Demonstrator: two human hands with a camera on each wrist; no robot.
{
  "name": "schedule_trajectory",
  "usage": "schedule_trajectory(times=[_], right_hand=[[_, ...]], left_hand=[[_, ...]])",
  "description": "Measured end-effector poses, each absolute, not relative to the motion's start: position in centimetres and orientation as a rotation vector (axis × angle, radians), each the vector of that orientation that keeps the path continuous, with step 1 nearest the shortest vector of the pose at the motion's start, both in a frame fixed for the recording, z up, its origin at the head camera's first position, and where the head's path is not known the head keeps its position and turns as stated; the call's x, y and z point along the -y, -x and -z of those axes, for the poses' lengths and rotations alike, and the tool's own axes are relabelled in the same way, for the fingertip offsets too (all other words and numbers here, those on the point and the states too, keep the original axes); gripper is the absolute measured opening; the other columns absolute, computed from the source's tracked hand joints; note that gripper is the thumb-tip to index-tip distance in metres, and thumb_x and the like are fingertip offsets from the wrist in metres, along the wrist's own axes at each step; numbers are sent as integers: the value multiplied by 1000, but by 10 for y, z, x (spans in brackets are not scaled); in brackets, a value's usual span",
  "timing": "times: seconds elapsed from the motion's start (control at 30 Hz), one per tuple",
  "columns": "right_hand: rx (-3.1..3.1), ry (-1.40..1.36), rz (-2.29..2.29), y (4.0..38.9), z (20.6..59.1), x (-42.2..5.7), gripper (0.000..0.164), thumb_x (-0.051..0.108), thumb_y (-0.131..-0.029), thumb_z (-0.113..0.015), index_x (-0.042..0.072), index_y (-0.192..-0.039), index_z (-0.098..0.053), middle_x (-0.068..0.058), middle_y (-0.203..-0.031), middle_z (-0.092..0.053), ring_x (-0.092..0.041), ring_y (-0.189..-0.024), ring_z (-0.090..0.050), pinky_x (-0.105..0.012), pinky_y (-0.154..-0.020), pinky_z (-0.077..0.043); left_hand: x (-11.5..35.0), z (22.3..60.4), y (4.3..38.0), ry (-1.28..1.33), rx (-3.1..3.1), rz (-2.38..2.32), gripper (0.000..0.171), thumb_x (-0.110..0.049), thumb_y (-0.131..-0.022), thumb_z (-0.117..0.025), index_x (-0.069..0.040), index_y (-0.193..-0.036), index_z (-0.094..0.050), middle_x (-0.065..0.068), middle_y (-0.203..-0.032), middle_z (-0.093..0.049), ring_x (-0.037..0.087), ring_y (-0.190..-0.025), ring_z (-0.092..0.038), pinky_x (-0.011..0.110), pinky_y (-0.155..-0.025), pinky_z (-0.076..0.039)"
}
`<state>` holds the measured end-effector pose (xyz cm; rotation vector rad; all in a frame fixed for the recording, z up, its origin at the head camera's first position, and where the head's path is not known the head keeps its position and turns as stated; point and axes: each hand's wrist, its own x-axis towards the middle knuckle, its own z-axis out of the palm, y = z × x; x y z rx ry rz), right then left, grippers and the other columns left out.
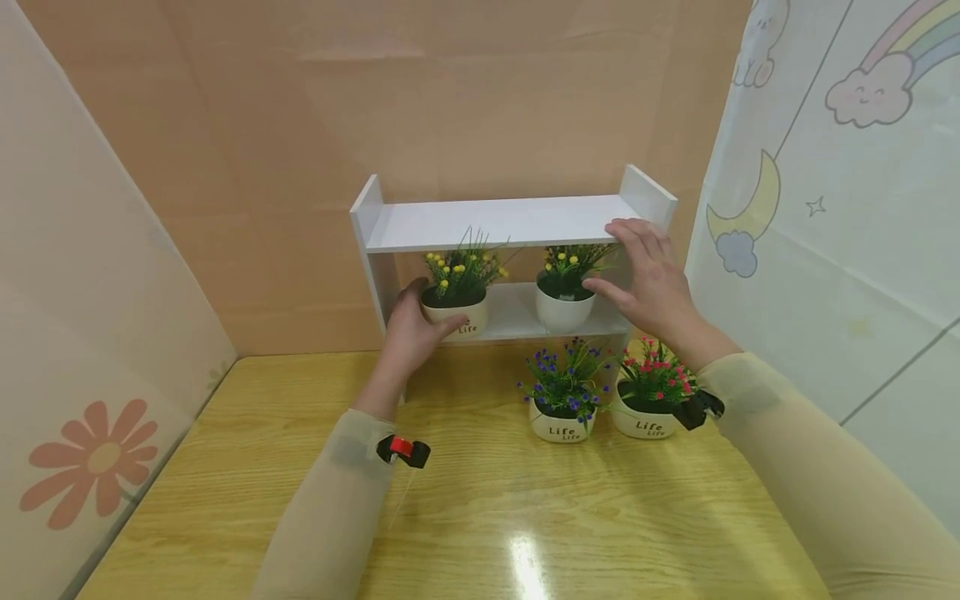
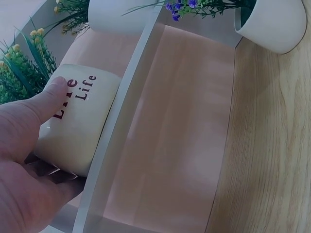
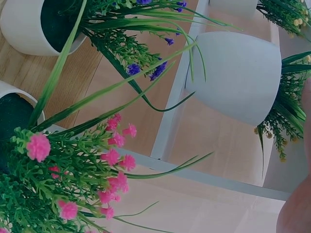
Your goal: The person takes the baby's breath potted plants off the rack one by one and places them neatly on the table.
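On the middle board of a white shelf unit (image 1: pixel 498 223) stand two potted plants with yellow flowers. My left hand (image 1: pixel 411 335) holds the left yellow-flowered potted plant (image 1: pixel 474 317), its thumb across the "Life" lettering on the front and its fingers around the side. In the left wrist view, that cream pot (image 2: pixel 82 121) sits at the board's front edge. My right hand (image 1: pixel 654 283) has its fingertips on the front edge of the top board, with the thumb lower, beside the right yellow-flowered potted plant (image 1: pixel 564 312). Only a sliver of this hand shows in the right wrist view.
On the wooden table (image 1: pixel 465 500), a purple-flowered potted plant (image 1: pixel 562 427) and a pink-flowered potted plant (image 1: pixel 643 423) stand at the shelf's lower right. The right forearm passes close by the pink flowers. A brown back wall (image 1: pixel 300 125) and printed side walls enclose the table.
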<state>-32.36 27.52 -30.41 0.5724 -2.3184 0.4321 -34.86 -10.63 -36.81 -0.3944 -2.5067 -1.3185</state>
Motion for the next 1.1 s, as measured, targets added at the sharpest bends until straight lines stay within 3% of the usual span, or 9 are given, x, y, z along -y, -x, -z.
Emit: schedule_trajectory(times=[0.7, 0.93, 1.1], right_hand=[[2294, -590, -429, 319, 306, -275, 91, 28, -90, -94, 7, -163, -44, -19, -167, -41, -41, -158, -29, -60, -129, -27], [2310, -576, -419, 317, 305, -275, 91, 29, -90, -94, 8, -163, -44, -18, -168, -40, -40, -159, -28, -61, -128, -29], [2307, -579, -419, 317, 304, -275, 91, 28, -90, -94, 8, -163, -44, -19, -167, -40, -40, -159, -28, -61, -128, -28]], left_hand=[[108, 370, 325, 394, 2456, 1397, 100, -38, -90, -96, 1, -164, -41, 20, -163, -49, 39, -152, -46, 56, -124, -39], [110, 373, 315, 404, 2442, 1436, 99, -36, -89, -96, 0, -163, -41, 18, -156, -52, 37, -140, -54, 57, -116, -46], [110, 375, 307, 387, 2453, 1420, 103, -40, -88, -97, -3, -165, -38, 17, -162, -47, 36, -146, -49, 58, -119, -43]])
